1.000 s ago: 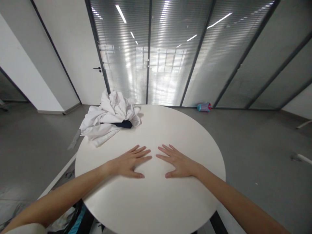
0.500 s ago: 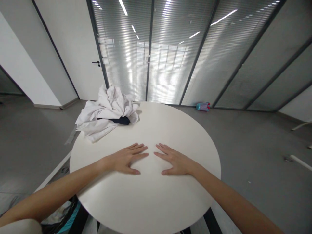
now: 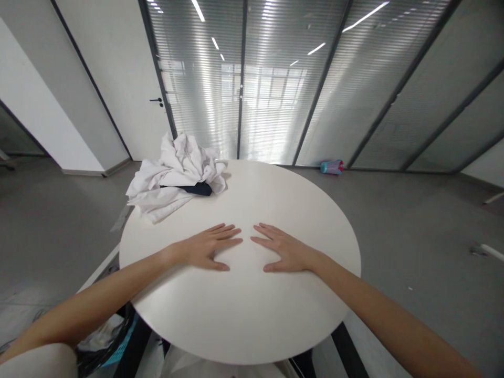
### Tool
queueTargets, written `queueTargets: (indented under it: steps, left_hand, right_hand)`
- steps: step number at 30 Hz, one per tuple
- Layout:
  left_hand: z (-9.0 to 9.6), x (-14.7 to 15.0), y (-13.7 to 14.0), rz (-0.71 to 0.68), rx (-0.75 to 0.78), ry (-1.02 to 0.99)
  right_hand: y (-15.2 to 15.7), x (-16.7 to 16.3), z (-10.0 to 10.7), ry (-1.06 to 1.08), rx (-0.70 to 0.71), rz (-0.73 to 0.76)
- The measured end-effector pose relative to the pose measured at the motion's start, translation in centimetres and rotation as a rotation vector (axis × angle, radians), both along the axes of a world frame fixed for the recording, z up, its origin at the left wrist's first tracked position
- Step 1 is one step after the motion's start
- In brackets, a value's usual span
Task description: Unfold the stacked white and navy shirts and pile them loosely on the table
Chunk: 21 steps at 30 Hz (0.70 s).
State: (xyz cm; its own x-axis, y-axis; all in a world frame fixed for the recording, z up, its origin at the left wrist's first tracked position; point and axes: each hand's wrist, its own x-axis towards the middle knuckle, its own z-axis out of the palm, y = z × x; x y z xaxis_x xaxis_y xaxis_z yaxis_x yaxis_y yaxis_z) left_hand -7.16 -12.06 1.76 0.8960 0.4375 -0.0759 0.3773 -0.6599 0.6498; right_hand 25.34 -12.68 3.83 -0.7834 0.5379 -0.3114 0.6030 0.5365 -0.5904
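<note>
My left hand (image 3: 208,247) lies palm down on the round white table (image 3: 252,315), its fingers spread and pointing right. Opposite it, my right hand (image 3: 283,249) rests flat on the same tabletop with fingers apart, pointing left. A narrow gap separates the fingertips of the two hands. Neither hand holds anything. Beyond my left hand, at the table's far left edge, sits a crumpled heap of white cloth (image 3: 177,168). A dark navy piece (image 3: 200,188) pokes out from under its folds; what it belongs to is hidden.
A blue and pink-red cylindrical object (image 3: 332,167) lies on the floor by the blind-covered glass partition (image 3: 271,115). Under the table's left side stands a turquoise basket (image 3: 118,352) with a black bag in it. A white door (image 3: 118,68) is at back left.
The view has shifted slightly, so the table and floor items appear a little higher and further right. Both hands stay flat on the table in the same pose.
</note>
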Motion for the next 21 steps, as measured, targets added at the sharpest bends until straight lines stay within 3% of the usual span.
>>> queueTargets:
  steps: [12,15,17,21]
  left_hand:
    - [0.3,0.0,-0.1,-0.001,0.025,-0.016]
    - [0.5,-0.2,0.9,0.063,0.020,-0.092]
    - [0.7,-0.9,2.7,0.273,0.042,-0.139]
    - [1.7,-3.8,8.9,0.992,0.281,-0.115]
  right_hand:
    - [0.5,-0.3,0.4,-0.026,0.009,-0.010]
    - [2.0,-0.5,1.0,0.081,0.080,-0.120]
    - [3.8,-0.7,1.7,0.198,0.168,-0.310]
    - [7.1,-1.3,2.1,0.432,0.327,-0.660]
